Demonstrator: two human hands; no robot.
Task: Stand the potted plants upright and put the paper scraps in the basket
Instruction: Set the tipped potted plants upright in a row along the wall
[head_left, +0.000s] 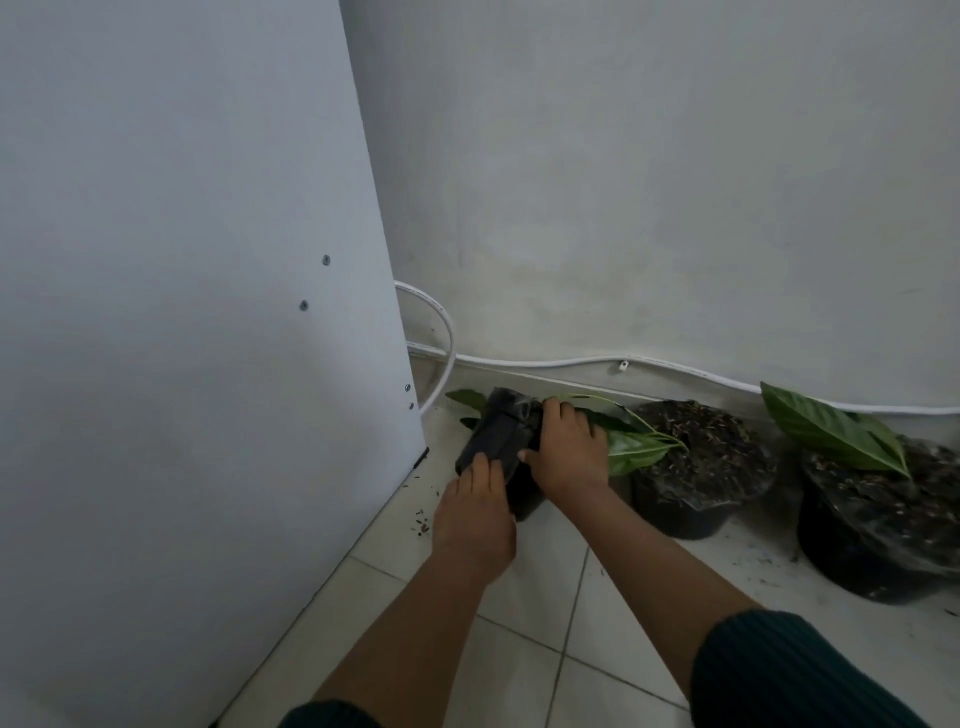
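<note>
Both of your hands are closed on the small black plant bag (501, 441) in the floor's far corner. Your left hand (475, 512) presses its near lower end; your right hand (566, 452) wraps its upper side, fingers over the top. That is your grip: two hands around one soft bag, which lies tipped on the floor (519, 623) with its leaves (634, 447) trailing right along the wall.

The bag looks thin and floppy, so squeezing it while you swing it up could crush the soil and spill more; loose crumbs (422, 525) already lie just left of your left hand. The leaves run under your right hand and touch the middle pot (696, 467), so a quick lift could bend or snap a stem, or catch on that pot. The white panel (208, 312) stands close on the left and the white cable (571, 361) runs along the wall just behind, so there is little room to turn the bag. Set down on a soft base, it may simply flop over again.

Your hands cover most of the bag, so I cannot tell where its mouth is or how much soil remains. The middle pot and the right pot (878, 525) appear to sit upright, though the right one is cut off at the frame's edge. No basket or paper scraps are in view.
</note>
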